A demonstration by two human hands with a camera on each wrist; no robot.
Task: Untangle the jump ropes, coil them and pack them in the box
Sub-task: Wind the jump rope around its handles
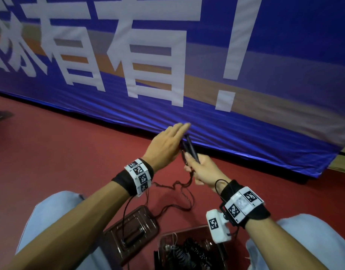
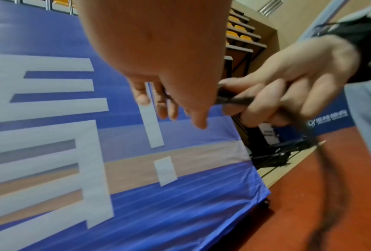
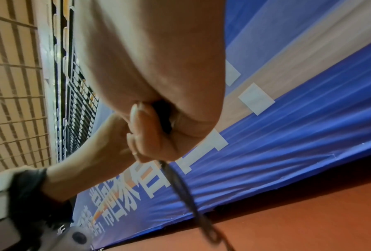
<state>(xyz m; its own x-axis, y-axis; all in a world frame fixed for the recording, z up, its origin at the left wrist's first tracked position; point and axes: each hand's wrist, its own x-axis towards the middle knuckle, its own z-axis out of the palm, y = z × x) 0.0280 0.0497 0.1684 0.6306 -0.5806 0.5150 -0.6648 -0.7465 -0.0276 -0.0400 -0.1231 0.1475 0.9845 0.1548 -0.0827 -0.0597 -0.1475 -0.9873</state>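
box (image 1: 189, 233): clear plastic, at 6 o'clock between the knees, dark and striped ropes bundled inside.
lid (image 1: 131, 228): brownish clear tray at 7 o'clock just left of the box, flat on the floor; a thin cord crosses it.
knees (image 1: 51, 215): light trousers, either side of the box and the lid.
rope (image 1: 184, 193): dark thin cord, hangs from the right hand, loops loose on the red floor above the lid, at centre.
right hand (image 1: 201, 171): fingers curled round the black handles (image 1: 191, 149); the cord runs out below the fist. Fist also seen in the right wrist view (image 3: 158, 134), the rope (image 3: 184, 190) trailing toward 5 o'clock.
left hand (image 1: 167, 143): fingers straight and pressed together, pointing to 1 o'clock, palm against the handles' upper end; just left of the right hand, touching. Whether the thumb hooks a handle, cannot tell.
left wrist view: left hand (image 2: 158, 59) flat, right hand (image 2: 287, 88) gripping the handles (image 2: 234, 100) at 3 o'clock.
floor (image 1: 60, 152): red.
banner (image 1: 274, 94): blue with big white characters, 12 o'clock, behind the hands.
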